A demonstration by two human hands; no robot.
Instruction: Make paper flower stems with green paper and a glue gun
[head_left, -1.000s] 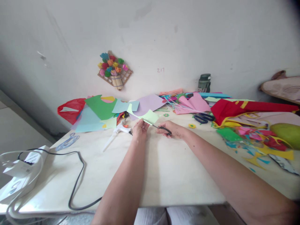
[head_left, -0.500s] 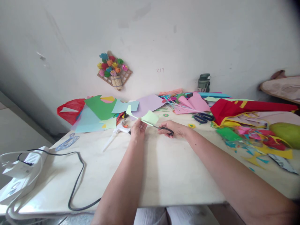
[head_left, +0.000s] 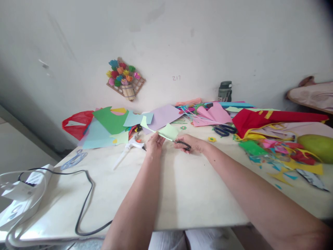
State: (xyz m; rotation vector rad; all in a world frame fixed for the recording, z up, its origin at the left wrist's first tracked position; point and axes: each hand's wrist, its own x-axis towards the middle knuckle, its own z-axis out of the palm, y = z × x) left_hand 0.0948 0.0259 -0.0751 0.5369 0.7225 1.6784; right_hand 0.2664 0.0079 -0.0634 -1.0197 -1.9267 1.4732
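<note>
My left hand (head_left: 155, 142) is closed on a piece of light green paper (head_left: 170, 131), pinching it at its near edge above the table. In my right hand (head_left: 186, 143) is a pair of scissors (head_left: 185, 144) with dark handles, fingers wrapped round them. The blades point left and lie along the paper, partly hidden by it. A narrow part of the paper sticks up to the left of the cut. Just left of my left hand a white glue gun (head_left: 134, 143) rests on the table, a glue stick reaching out from its back.
Coloured paper sheets (head_left: 110, 121) and a red plastic bag (head_left: 78, 124) lie at the back left. Spare scissors (head_left: 225, 130), red cloth (head_left: 249, 121), scraps (head_left: 281, 156) and a green bottle (head_left: 225, 91) are on the right. A black cable (head_left: 88, 194) crosses the left side near a power strip (head_left: 31, 194).
The scissors have moved slightly further left along the light green paper, and their blades look more closed. The paper tilts a little differently. The whole view has shifted slightly.
</note>
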